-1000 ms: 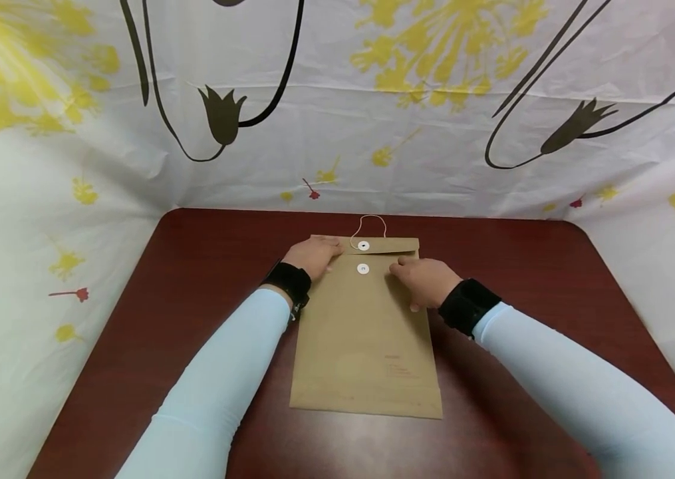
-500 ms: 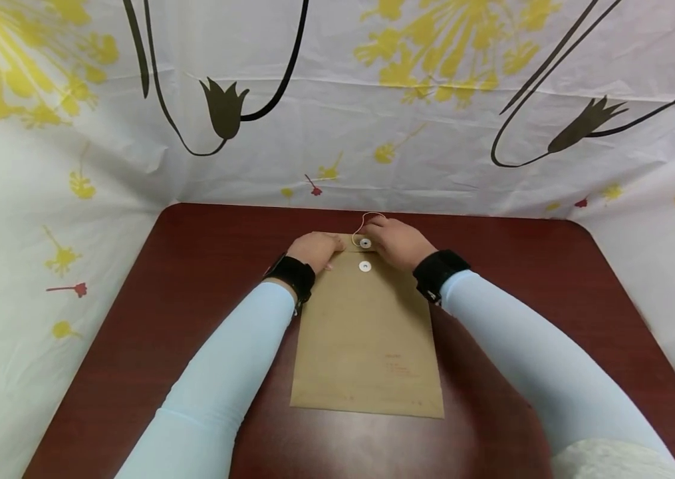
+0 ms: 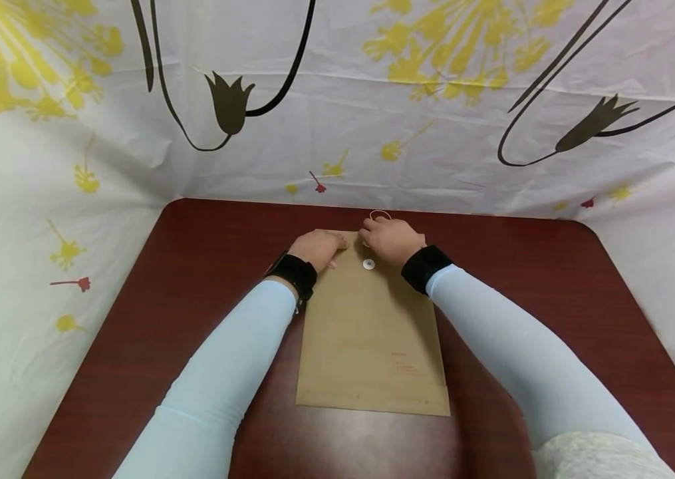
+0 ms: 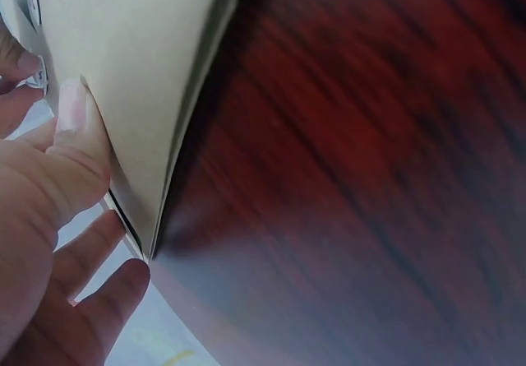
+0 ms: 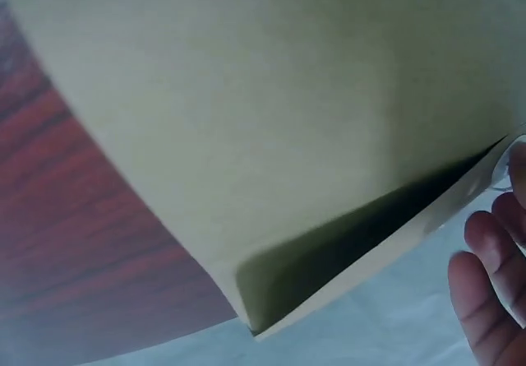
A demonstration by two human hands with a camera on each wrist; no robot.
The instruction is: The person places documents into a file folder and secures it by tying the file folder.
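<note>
A brown paper string-tie envelope lies on the table, its flap end away from me. My left hand holds the far left corner; in the left wrist view its thumb lies on the flap and the fingers are behind the edge. My right hand is at the middle of the flap, its fingertips on the upper white button, pinching the flap there. The lower white button shows on the envelope body. A thin string loop sticks out beyond my right hand.
The dark red wooden table has rounded far corners. A white cloth with yellow flowers and dark tulip shapes hangs behind it and at both sides. In the right wrist view the flap stands slightly lifted, with a dark gap under it.
My right hand has moved from the envelope's right side up and left to the flap's middle, covering the upper button. My left hand has stayed at the left corner.
</note>
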